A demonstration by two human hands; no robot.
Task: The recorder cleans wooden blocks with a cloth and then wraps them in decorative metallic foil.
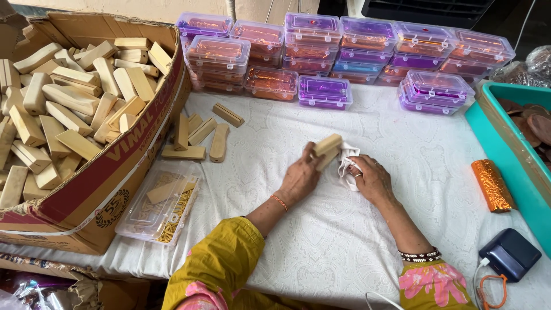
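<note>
The left hand (299, 177) pinches a pale wooden block (328, 145) between thumb and fingers, holding it tilted just above the white tablecloth (344, 241), well to the right of the big cardboard box (132, 143). The right hand (372, 179) is closed around a crumpled white cloth (346, 166), which touches the lower end of the block.

The block looks like a stiff, light piece of bare wood with squared faces and softened edges. It should not bend or crush, and its matt surface ought to give a sure hold. The long flat sides seem the best place to grip, as the left hand does, leaving one end and the top face free for the cloth. The cloth is soft and limp, so it probably has to be bunched in the fist to stay put.

Inside the cardboard box lies a heap of like blocks (63, 109). Just right of the box, a few loose blocks (198, 135) rest on the tablecloth. In front of the box's near corner sits a clear plastic tray (158, 209) with one block in it. Far right of the box, stacked clear lidded cases (344, 57) line the back edge, and a teal bin (511, 143), a roll of orange foil (491, 185) and a small dark device (509, 254) stand at the table's end
</note>
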